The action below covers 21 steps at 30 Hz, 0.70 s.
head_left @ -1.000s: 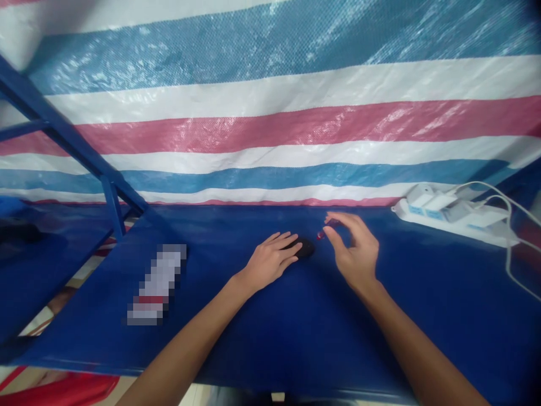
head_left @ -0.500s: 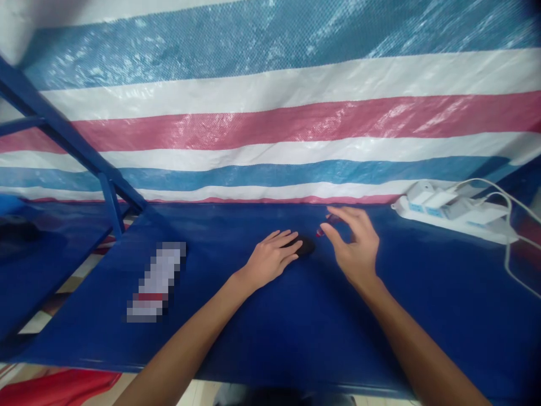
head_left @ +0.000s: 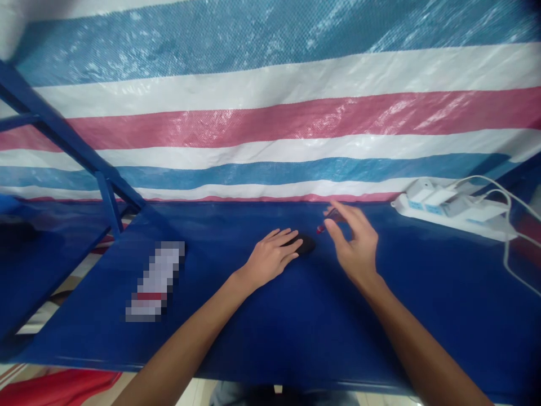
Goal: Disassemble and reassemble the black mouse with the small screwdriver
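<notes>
A dark, rounded object [head_left: 306, 244] that looks like a computer mouse lies on the blue tabletop [head_left: 270, 338]. My left hand [head_left: 273, 256] rests against its left side, fingers stretched out and partly over it; the covered part is hidden. To the right, my right hand [head_left: 355, 237] is raised a little above the table. Between its thumb and fingers it pinches a small, slim, dark object with a red end [head_left: 320, 229]. Most of that object is behind the fingers, so its kind is unclear.
A white power strip [head_left: 460, 217] with plugged-in adapters and white cables stands at the back right. Left lies a pixelated, light, long item [head_left: 158, 279]. Blue metal bars [head_left: 70, 141] slope at the left. Striped plastic sheeting [head_left: 270, 127] hangs behind. Red material [head_left: 59, 386] shows below the table's edge.
My right hand has tilted slightly, its index finger a bit higher, and more of the small red-ended object shows. My left hand stays on the dark rounded object. The view has shifted slightly.
</notes>
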{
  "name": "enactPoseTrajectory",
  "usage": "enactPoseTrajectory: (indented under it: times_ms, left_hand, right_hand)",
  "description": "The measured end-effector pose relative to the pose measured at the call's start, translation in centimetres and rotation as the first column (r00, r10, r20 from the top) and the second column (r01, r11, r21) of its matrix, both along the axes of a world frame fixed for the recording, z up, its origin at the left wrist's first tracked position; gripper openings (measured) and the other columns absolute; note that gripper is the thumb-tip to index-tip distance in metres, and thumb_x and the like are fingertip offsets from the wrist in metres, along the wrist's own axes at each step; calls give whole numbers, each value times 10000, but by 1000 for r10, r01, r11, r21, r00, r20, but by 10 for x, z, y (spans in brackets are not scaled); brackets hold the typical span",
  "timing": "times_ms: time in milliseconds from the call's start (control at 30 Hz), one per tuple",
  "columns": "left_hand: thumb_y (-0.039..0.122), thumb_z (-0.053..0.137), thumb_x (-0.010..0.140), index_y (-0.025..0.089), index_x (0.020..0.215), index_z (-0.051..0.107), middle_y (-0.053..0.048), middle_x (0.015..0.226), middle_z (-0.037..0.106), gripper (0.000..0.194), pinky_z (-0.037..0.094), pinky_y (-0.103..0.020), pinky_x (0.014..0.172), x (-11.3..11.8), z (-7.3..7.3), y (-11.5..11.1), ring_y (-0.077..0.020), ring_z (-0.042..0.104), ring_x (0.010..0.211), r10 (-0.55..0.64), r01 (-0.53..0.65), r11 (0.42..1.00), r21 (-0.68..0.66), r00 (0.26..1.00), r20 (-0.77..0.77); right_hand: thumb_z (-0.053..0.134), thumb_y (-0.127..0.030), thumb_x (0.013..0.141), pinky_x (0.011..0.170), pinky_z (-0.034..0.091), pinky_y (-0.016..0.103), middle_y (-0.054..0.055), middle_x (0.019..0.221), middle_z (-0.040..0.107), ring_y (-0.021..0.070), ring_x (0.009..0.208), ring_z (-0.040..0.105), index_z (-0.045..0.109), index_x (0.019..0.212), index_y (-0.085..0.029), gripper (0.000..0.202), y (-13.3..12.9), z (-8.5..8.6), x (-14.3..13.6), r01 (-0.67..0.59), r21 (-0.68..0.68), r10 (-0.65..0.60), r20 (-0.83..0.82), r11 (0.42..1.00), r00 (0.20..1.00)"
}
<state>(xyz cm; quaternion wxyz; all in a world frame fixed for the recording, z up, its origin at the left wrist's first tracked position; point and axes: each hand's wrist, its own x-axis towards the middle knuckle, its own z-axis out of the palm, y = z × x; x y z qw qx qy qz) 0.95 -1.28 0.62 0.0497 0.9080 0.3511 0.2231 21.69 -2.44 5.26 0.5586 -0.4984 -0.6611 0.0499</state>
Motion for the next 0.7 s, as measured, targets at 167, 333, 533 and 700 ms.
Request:
enactPoseTrajectory:
  times_ms: [167, 333, 533, 700]
  left_hand:
    - [321, 465, 999, 245, 1314, 576, -53, 1420, 530, 342, 380, -452, 1139, 0, 1, 0, -217, 473, 1345, -1, 1, 1000, 3, 1000, 10]
    - [321, 461, 1001, 251, 1322, 571, -48, 1426, 524, 347, 371, -446, 1146, -1, 2, 0, -213, 468, 1348, 2, -2, 1000, -8, 1000, 8]
    - [326, 456, 1003, 240, 1316, 578, -51, 1420, 531, 347, 359, -442, 1153, 0, 2, -1, -211, 467, 1349, 3, -3, 1000, -24, 1000, 11]
    - [361, 434, 1007, 257, 1359, 526, -46, 1437, 515, 378, 362, -441, 1154, -6, 5, 4, -209, 449, 1363, -3, 7, 996, -90, 999, 41]
  right_hand:
    - [564, -277, 909, 902, 543, 444, 61, 1047, 708, 208, 902, 685, 586, 1299, -276, 390, 1, -3, 0, -7, 18, 8, -43, 1000, 999]
    - [536, -239, 923, 869, 561, 425, 68, 1139, 685, 203, 918, 700, 549, 1338, -278, 417, 1, -5, -1, -58, 6, 59, -99, 998, 993]
    - [564, -250, 910, 859, 574, 449, 84, 1145, 672, 212, 897, 704, 575, 1311, -269, 402, 1, -4, 4, -46, 26, 50, -153, 999, 987]
    - [674, -295, 825, 794, 605, 418, 67, 1029, 700, 210, 828, 724, 669, 1156, -240, 335, 8, -1, 18, -104, -118, 65, -297, 987, 953]
